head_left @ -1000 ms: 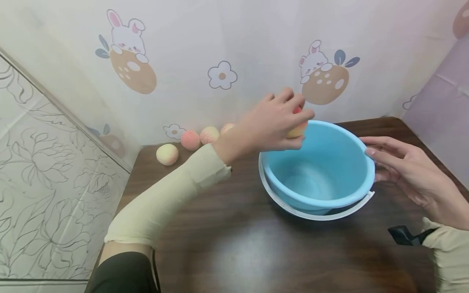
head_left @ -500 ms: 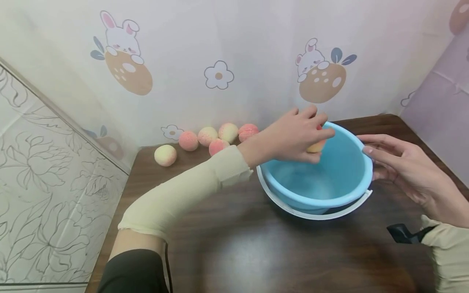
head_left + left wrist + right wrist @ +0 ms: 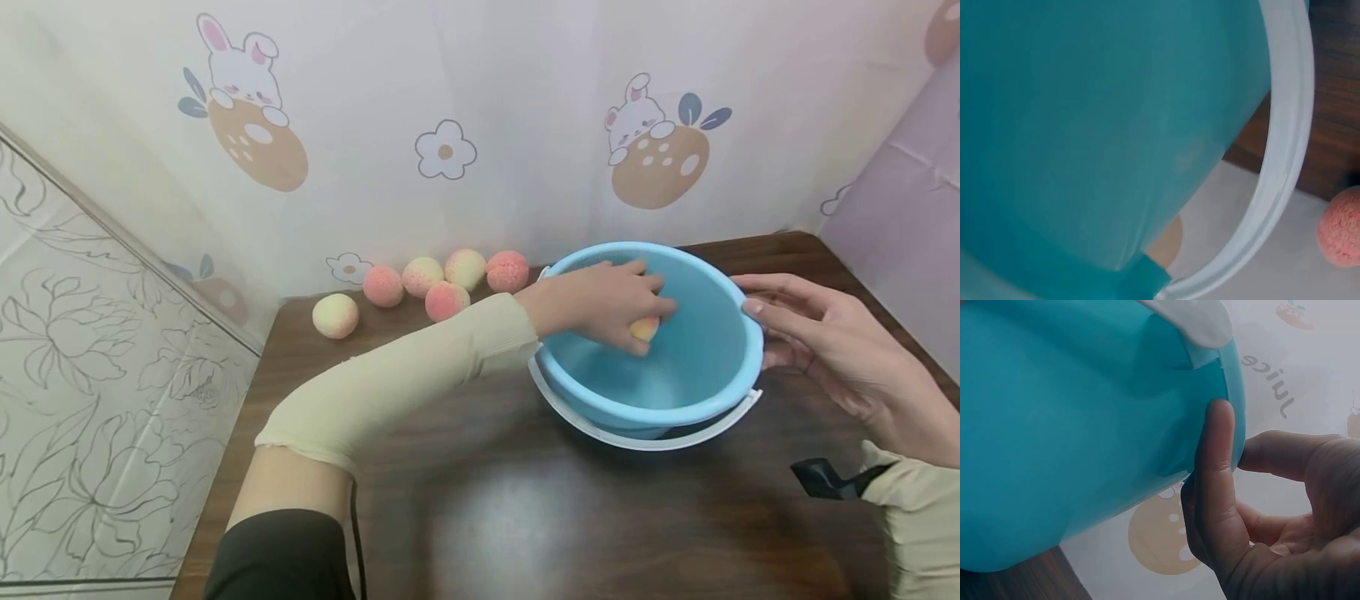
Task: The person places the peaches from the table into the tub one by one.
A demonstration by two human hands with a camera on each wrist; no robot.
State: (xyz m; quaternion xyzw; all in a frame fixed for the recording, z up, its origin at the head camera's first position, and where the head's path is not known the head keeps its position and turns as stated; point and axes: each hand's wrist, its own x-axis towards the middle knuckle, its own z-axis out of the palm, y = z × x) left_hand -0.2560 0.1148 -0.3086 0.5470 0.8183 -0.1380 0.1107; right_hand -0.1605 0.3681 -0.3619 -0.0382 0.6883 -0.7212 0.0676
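My left hand (image 3: 611, 304) reaches down inside a light blue bucket (image 3: 720, 333), its fingers round a yellow and pink peach (image 3: 643, 328) that is mostly covered by the hand. On the bucket's right side, my right hand (image 3: 840, 342) holds the rim; in the right wrist view the thumb and fingers pinch the rim (image 3: 1240, 394) from both sides. The left wrist view is filled by the bucket's wall (image 3: 1104, 125), and the left hand does not show there. Left of the bucket lie several more peaches, among them a red one (image 3: 507, 272) and a pale one (image 3: 336, 316).
The bucket's white handle (image 3: 637, 443) hangs down along its front. Everything stands on a dark wooden table (image 3: 480, 492). A pale curtain (image 3: 525, 108) printed with rabbits closes off the back, and a flower-patterned panel (image 3: 82, 400) runs along the left.
The left hand has moved right and down with its peach, from over the bucket's left rim to inside the bucket. The right hand stays at the rim.
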